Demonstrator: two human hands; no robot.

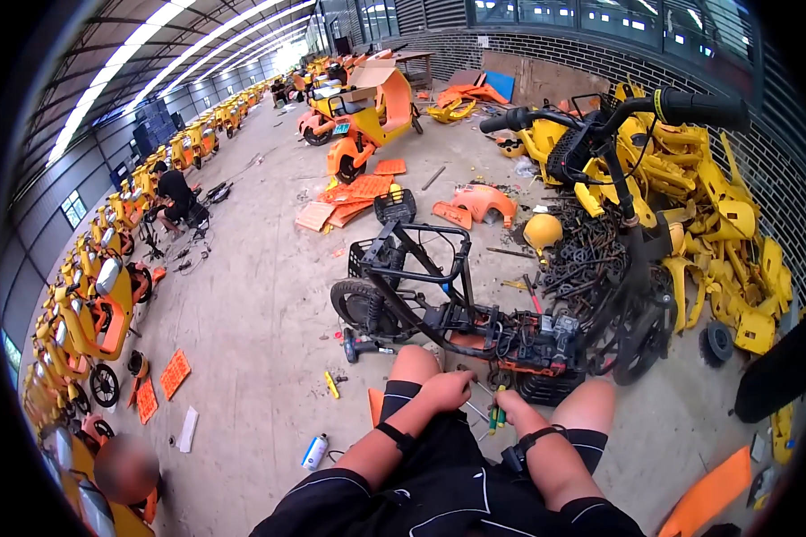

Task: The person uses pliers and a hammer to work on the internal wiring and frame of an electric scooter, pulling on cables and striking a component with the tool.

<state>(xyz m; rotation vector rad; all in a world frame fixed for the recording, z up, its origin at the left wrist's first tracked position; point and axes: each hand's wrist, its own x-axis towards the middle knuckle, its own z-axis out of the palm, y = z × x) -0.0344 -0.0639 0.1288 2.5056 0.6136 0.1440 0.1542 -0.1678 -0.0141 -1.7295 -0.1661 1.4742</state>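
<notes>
In front of me stands a stripped black scooter frame (448, 295), its wiring and metal parts showing along the low floor section. My left hand (446, 391) is closed beside the frame's lower edge; what its fingers hold, if anything, is too small to make out. Close to its right, my right hand (516, 410) is closed round a green-and-yellow-handled tool (493, 417), whose exact kind I cannot tell. A thin metal shaft (477, 411) shows between the hands. The handlebar (690, 109) rises at the right, and the black wheel (360, 306) is at the left end.
A cordless power tool (360, 346), a yellow-handled tool (331, 385) and a white-and-blue bottle (314, 452) lie left of my legs. Yellow panels (734, 233) and dark metal parts (591, 255) are heaped right. Scooters (107, 304) line the left; a person (177, 199) crouches there.
</notes>
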